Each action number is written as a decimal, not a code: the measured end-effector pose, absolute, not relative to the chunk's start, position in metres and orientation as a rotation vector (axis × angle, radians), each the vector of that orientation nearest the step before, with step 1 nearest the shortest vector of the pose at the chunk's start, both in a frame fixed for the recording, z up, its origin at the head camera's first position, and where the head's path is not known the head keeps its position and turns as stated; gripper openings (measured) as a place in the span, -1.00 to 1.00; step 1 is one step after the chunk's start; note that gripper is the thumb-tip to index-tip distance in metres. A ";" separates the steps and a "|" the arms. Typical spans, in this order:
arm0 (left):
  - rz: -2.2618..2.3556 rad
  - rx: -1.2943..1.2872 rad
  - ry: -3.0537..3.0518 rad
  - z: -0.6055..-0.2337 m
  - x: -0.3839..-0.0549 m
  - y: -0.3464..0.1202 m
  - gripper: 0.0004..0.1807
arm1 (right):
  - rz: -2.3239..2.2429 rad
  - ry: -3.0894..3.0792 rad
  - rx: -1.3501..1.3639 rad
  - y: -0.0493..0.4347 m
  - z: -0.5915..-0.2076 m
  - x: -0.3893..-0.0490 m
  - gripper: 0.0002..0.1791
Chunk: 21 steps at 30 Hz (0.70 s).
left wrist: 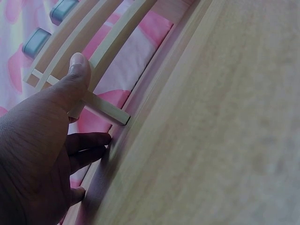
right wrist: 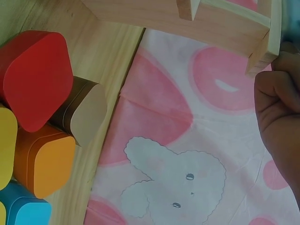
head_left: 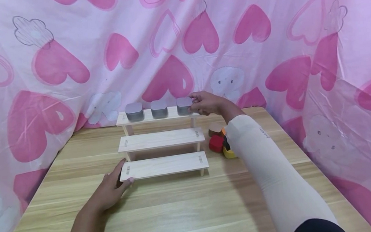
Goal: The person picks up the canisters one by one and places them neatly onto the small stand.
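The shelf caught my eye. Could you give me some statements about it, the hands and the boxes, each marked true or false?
1. Three gray boxes stand on the top step. True.
2. The right hand is at the leftmost gray box. False: it holds the rightmost gray box.
3. The left hand is at the left end of the lowest step. True.
4. The red box stands on the middle step. False: it is on the table, right of the shelf.
5. In the right wrist view, a blue box shows below the orange box. True.
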State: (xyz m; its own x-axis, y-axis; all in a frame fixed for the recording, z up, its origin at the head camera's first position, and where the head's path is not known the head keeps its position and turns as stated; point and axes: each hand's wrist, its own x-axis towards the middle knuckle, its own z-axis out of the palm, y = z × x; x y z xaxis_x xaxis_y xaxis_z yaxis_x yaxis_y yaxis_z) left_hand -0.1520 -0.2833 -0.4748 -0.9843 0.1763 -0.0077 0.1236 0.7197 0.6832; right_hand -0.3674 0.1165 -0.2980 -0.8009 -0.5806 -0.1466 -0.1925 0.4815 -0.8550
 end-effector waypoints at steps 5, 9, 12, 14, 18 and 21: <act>1.125 0.243 2.846 -0.475 -0.152 -0.283 0.04 | -1.243 2.333 -0.656 0.118 -0.300 -0.369 -0.10; 1.128 0.235 2.846 -0.474 -0.152 -0.283 0.04 | -1.278 2.323 -0.660 0.121 -0.301 -0.368 -0.03; 1.124 0.232 2.846 -0.473 -0.151 -0.282 0.03 | -1.316 2.311 -0.666 0.126 -0.303 -0.367 0.03; 1.114 0.228 2.848 -0.473 -0.151 -0.282 0.03 | -1.331 2.317 -0.664 0.131 -0.305 -0.366 0.07; 1.089 0.213 2.853 -0.472 -0.151 -0.281 0.03 | -1.350 2.342 -0.639 0.140 -0.308 -0.363 0.10; 1.087 0.208 2.848 -0.471 -0.151 -0.281 0.04 | -1.359 2.361 -0.627 0.149 -0.308 -0.359 0.10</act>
